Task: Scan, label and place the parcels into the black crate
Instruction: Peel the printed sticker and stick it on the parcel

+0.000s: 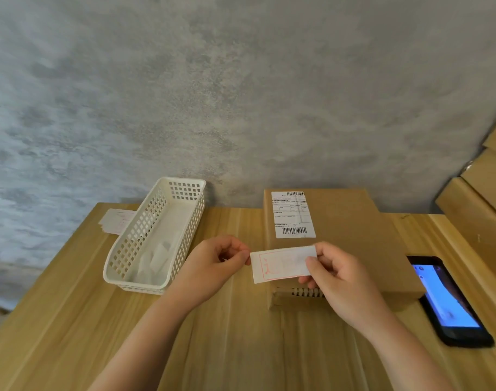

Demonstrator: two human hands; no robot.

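At the far left of the wooden table (71, 306), a small stack of labels (114, 221) is seen beside a white perforated basket (133, 244), in which bits of white paper lie. Nearer the middle, a white label with red print (280, 265) is pinched at its left edge by the left hand (212, 266) and at its right edge by the right hand (340, 280), held above the near end of the cardboard parcel (354, 235). A printed shipping sticker (293, 214) is stuck on the parcel's top. Just right of the parcel, a phone (453, 303) with a lit screen is laid flat. The black crate is not in view.
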